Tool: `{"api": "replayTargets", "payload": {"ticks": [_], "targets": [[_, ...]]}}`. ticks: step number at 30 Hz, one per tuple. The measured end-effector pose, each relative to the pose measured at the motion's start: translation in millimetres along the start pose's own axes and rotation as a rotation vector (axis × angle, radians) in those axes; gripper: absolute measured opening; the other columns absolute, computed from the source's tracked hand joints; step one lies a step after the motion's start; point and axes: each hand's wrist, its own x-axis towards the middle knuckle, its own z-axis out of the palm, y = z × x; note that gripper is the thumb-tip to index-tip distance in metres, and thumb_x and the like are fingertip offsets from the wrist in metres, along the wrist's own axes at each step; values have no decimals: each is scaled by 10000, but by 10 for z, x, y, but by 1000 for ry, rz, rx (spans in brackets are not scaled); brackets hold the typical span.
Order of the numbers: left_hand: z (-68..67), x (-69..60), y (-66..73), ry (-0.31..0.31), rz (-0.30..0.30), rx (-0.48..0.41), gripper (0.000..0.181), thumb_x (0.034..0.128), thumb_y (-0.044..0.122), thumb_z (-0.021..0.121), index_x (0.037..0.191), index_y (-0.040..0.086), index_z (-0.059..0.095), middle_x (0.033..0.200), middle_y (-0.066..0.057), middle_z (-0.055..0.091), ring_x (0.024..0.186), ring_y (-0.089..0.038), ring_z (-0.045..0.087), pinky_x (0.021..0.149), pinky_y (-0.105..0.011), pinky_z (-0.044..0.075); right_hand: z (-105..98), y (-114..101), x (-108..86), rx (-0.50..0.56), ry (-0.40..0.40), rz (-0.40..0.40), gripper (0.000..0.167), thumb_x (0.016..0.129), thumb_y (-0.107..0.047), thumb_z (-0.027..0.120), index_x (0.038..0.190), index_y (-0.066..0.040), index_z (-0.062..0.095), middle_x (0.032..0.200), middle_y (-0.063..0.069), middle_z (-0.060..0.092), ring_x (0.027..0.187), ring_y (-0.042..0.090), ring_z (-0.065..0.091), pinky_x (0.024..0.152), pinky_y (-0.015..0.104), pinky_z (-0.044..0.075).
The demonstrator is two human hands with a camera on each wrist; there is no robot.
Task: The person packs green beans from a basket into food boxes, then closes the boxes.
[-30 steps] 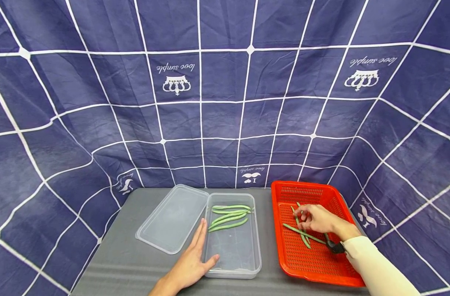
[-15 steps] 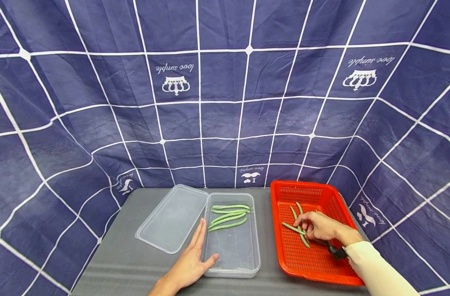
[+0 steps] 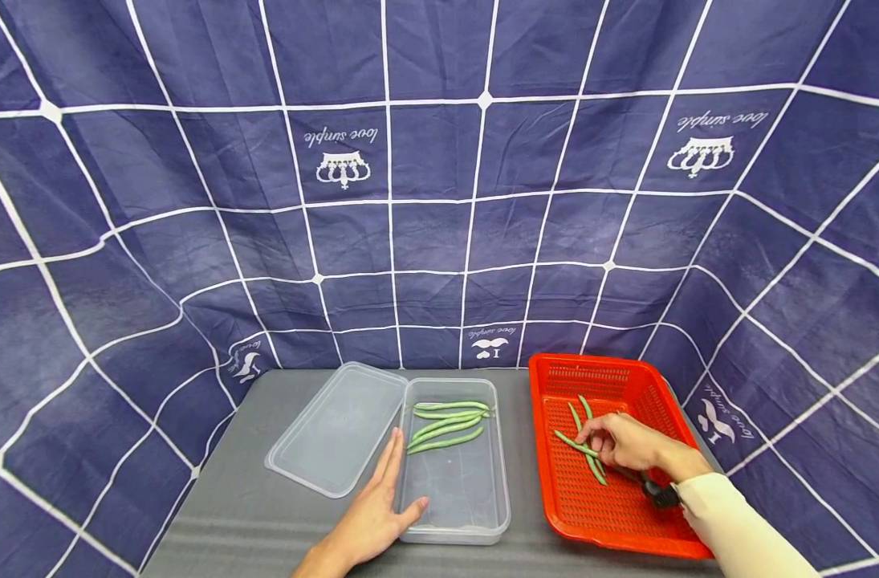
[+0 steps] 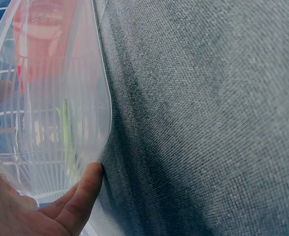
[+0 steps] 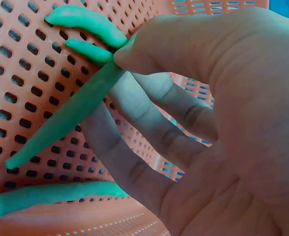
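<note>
In the red basket, my right hand pinches a green bean between thumb and fingers; the right wrist view shows the pinched bean lying across others, with a separate bean to one side. My left hand lies along the left side of the clear container, its fingers straight and thumb over the near left rim. Several green beans lie side by side at the container's far end. In the left wrist view, fingertips touch the container's wall.
A clear lid lies flat on the grey table, left of the container and against its far left edge. Blue cloth with white lines hangs behind and at both sides. More beans lie in the basket beyond my right hand.
My right hand has moved slightly nearer in the basket and closed on a bean, which has shifted a little. My left hand and the beans in the container have stayed put.
</note>
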Motion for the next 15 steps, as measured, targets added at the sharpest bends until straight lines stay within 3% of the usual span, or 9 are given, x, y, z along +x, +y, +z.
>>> {"api": "replayTargets", "payload": {"ticks": [7, 15], "targets": [[12, 10, -11, 6, 8, 3, 1185, 1029, 448, 873, 1886, 98, 133, 1982, -134, 142, 1788, -358, 330, 1378, -630, 418, -7, -32, 15, -27, 24, -12, 491, 781, 250, 623, 1143, -16, 820, 874, -10, 663, 721, -16, 516, 633, 149, 390], [5, 13, -21, -4, 0, 2, 1200, 1033, 475, 864, 1888, 97, 111, 1986, -125, 128, 1792, -361, 317, 1383, -643, 400, -64, -57, 19, -176, 81, -82, 355, 843, 138, 715, 1101, -62, 857, 905, -80, 696, 816, 3, 546, 703, 177, 439]]}}
